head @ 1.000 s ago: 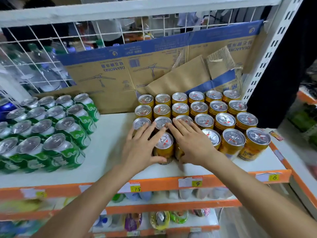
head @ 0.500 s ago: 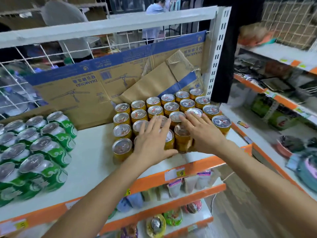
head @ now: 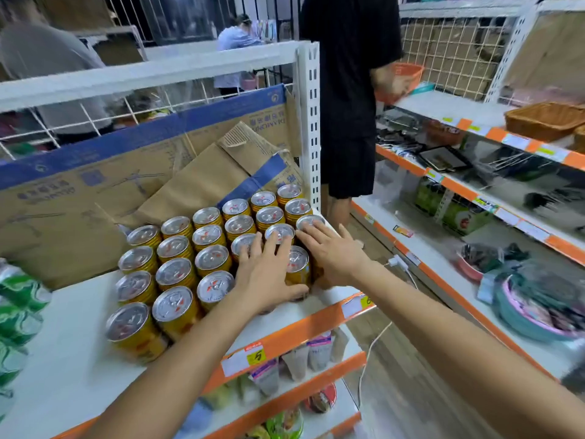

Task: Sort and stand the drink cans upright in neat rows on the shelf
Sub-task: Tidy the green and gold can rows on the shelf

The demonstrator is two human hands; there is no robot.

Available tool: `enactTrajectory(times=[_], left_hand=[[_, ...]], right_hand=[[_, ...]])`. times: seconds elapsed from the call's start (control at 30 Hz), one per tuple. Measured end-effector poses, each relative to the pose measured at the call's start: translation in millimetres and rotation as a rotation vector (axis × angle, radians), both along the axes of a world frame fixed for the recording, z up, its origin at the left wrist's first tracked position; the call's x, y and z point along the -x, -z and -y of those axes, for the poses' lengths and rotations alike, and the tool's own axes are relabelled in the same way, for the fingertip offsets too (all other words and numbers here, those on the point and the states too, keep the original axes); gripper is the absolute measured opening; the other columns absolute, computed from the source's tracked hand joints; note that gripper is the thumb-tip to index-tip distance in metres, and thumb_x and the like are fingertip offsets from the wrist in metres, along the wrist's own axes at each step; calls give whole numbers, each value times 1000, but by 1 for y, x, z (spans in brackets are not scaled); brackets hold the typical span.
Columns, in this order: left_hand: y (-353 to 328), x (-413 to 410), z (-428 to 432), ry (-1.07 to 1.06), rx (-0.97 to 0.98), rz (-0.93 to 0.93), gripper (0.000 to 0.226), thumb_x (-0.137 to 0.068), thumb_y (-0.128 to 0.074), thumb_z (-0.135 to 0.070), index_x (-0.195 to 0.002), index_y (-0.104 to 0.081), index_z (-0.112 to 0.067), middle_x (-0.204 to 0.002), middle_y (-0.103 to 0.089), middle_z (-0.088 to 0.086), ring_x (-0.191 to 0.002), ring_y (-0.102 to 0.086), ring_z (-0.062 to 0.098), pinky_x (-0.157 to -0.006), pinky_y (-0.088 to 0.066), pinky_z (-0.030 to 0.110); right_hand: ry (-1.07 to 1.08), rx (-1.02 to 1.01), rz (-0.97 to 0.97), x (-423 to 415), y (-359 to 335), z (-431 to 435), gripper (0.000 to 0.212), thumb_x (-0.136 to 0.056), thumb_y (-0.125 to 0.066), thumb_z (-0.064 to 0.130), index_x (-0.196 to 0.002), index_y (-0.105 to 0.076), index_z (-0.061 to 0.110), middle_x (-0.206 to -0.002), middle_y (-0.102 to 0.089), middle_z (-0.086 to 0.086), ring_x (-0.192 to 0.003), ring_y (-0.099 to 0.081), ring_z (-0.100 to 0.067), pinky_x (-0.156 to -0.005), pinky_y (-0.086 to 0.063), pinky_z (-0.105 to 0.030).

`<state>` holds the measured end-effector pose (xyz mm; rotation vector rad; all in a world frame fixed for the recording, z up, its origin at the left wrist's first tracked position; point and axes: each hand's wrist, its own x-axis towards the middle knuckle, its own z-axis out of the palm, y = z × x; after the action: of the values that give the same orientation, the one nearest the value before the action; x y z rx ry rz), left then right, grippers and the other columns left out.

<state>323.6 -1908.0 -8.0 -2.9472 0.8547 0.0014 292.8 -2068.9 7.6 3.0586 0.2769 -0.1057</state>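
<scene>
Squaring-up step, I judge: left hand point(head: 266, 277) and right hand point(head: 335, 255), fingers flat, flank the front can point(head: 297, 264); next, nudge it flush against the gold cans point(head: 177, 274).

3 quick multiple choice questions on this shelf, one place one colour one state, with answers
1. Where is the cardboard relative to the gold cans? A in front B behind C on top
2. Colour of the cans at the far left? A red B blue C green
3. The gold cans stand: A upright B on their sides C stacked two high
Answers: 1 B, it leans behind the back row; 2 C, green bodies show there; 3 A, every silver lid faces up.
</scene>
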Motion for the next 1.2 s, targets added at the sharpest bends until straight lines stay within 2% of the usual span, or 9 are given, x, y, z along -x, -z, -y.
enactTrajectory(times=[0.2, 0.43, 0.53, 0.63, 0.73, 0.87, 1.0, 1.1, 1.2], left_hand=[[2, -3, 6, -22, -26, 33, 106, -76, -50, -75, -152, 2, -24, -160, -2, 3, -146, -1, 33, -115, -9, 50], [2, -5, 9, -19, -45, 60, 108, -75, -53, -75, -152, 2, -24, -160, -5, 4, -146, -3, 35, -115, -12, 51], [1, -2, 10, -33, -52, 73, 109, -74, -53, -75, -152, 2, -22, -160, -6, 4, -146, -4, 34, -116, -14, 51], [-1, 3, 10, -19, -41, 105, 109, -75, -54, -74, -152, 1, -19, -160, -6, 4, -147, -3, 29, -116, -15, 51], [-5, 8, -2, 5, 59, 116, 113, -72, -56, -75, -152, -1, -17, -161, -5, 2, -148, 0, 21, -117, -10, 48], [-17, 11, -47, 0, 198, 126, 108, -74, -62, -67, -153, -8, -17, -160, -8, 3, -147, -3, 20, -119, -6, 43], [-15, 21, -106, -38, 318, 157, 94, -76, -71, -50, -150, -24, -17, -157, -23, 6, -146, -14, 24, -117, -13, 42], [-6, 32, -154, -146, 441, 176, 88, -73, -72, -48, -145, -36, -15, -151, -32, 10, -141, -25, 28, -116, -22, 43], [6, 45, -201, -324, 617, 125, 92, -70, -71, -53, -146, -34, -17, -150, -31, 6, -139, -25, 23, -112, -19, 30]], right_hand=[[-67, -54, 60, -8, 11, 9, 98, -80, -68, 31, -151, -3, 13, -159, -5, -4, -146, -5, -24, -113, -27, -42], [-107, -68, 66, -13, 15, 16, 105, -76, -73, 41, -151, -5, 11, -158, -7, -6, -145, -9, -26, -110, -30, -40], [-109, -48, 72, -12, 13, 15, 106, -75, -72, 45, -151, -6, 12, -158, -8, -7, -145, -10, -27, -112, -27, -42], [-85, -40, 78, -8, 10, 10, 108, -73, -71, 51, -150, -5, 15, -158, -9, -5, -145, -10, -25, -115, -14, -50], [-145, -38, 125, -5, 2, -2, 103, -78, -66, 51, -151, -5, 13, -158, -11, -5, -146, -9, -23, -117, -6, -46], [-272, -167, 141, -3, -13, -37, 96, -80, -65, 48, -150, -12, 7, -156, -18, -12, -144, -15, -26, -117, -11, -35], [-387, -250, 124, -3, -14, -92, 89, -79, -70, 37, -146, -24, 2, -151, -28, -16, -139, -26, -30, -116, -20, -39], [-446, -293, 92, -7, -11, -134, 79, -81, -68, 31, -144, -30, 4, -148, -33, -15, -135, -31, -31, -112, -26, -40], [-486, -284, 34, -10, -10, -169, 65, -87, -61, 28, -144, -32, 11, -148, -33, -8, -133, -31, -27, -108, -28, -33]])
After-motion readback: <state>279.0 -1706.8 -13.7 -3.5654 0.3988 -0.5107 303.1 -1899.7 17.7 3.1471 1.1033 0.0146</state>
